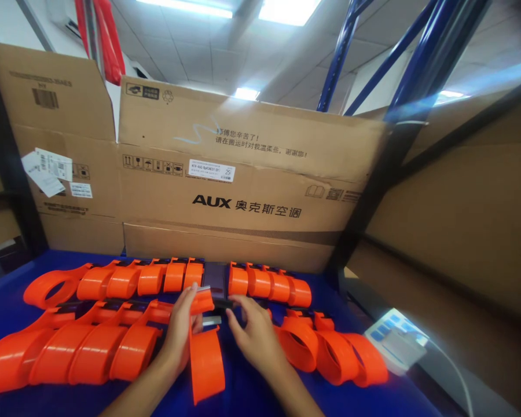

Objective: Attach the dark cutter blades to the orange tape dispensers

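My left hand (183, 327) is closed around an orange plastic part (207, 365) in the middle of the blue table. This part has a wide curved band hanging below and a narrower orange section at the top, with silvery strips near it. A short black piece (222, 303) sticks out from its right side. My right hand (252, 327) pinches the black piece's right end between thumb and fingers. Similar orange looped parts lie close by on both sides: a front left row (96, 353), and a front right group (299, 341) partly hidden by my right hand.
Behind are a back left row of orange loops (150, 279), a back right row (269, 284) and a dark flat block (214, 280) between them. A cardboard sheet (165, 202) walls off the blue table (243, 388). A white device (397, 341) with a cable stands right.
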`<state>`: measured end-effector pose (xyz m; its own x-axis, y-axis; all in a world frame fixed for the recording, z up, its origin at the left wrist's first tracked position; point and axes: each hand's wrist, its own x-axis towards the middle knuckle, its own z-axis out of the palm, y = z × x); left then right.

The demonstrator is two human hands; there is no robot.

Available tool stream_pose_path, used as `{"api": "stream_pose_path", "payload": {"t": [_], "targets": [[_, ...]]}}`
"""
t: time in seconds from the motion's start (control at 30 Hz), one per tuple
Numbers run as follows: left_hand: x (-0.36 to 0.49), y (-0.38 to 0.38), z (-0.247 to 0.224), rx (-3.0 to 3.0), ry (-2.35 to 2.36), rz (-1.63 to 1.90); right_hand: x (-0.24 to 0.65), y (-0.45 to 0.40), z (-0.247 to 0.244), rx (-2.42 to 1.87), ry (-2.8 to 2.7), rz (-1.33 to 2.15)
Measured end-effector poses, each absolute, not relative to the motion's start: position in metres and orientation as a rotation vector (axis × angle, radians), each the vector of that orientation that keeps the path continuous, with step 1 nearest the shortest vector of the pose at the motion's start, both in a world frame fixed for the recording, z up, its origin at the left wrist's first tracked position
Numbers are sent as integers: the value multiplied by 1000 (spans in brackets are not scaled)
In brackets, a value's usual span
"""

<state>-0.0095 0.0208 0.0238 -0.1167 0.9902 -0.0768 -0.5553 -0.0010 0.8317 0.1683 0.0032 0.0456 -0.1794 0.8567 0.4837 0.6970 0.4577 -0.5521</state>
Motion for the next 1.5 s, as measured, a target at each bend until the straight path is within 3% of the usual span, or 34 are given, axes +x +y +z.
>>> {"api": "stream_pose_path", "payload": {"t": [0.23, 0.47, 0.7, 0.87, 1.5], "targets": [[-7, 21, 20, 729, 895, 1476, 156, 11, 53, -1339, -2305, 171], [-5, 18, 21, 780, 920, 1460, 157, 15, 49, -1351, -2279, 141], [-2, 14, 26, 865, 936, 1359, 160, 14, 45, -1090, -1719, 618], [3, 8, 25, 1034, 890, 1251, 158, 17, 43, -1022, -1661, 842], [-11, 18, 29, 918, 899, 1372, 178, 19, 53, -1055, -1444, 713]]}}
